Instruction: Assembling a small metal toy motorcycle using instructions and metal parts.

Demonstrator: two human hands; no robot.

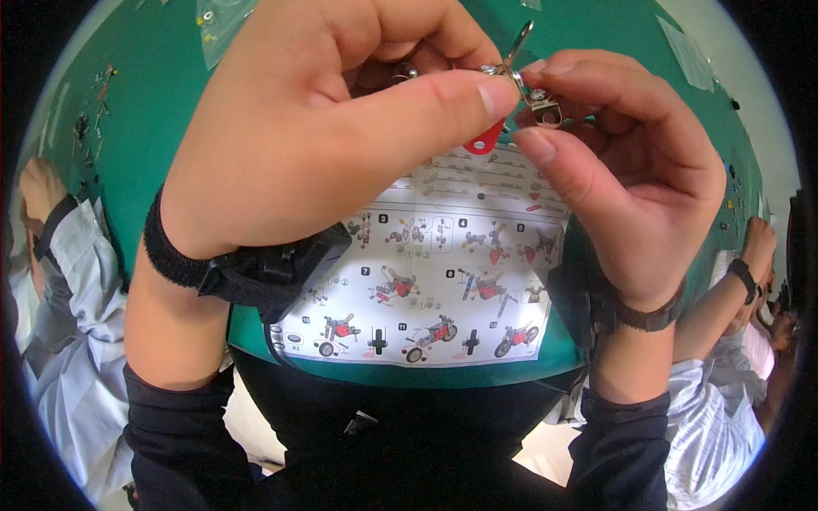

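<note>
two hands hold tiny metal parts up close

the left hand (341, 111) and the right hand (622, 162) meet high above the green surface (596, 25). both pinch a small bunch of silver metal parts (524, 81), each with a tight grip. a red piece (486, 140) hangs just under it. a picture guide sheet (443, 272) lies flat on the surface below the hands. other people's arms rest at both sides.
</note>
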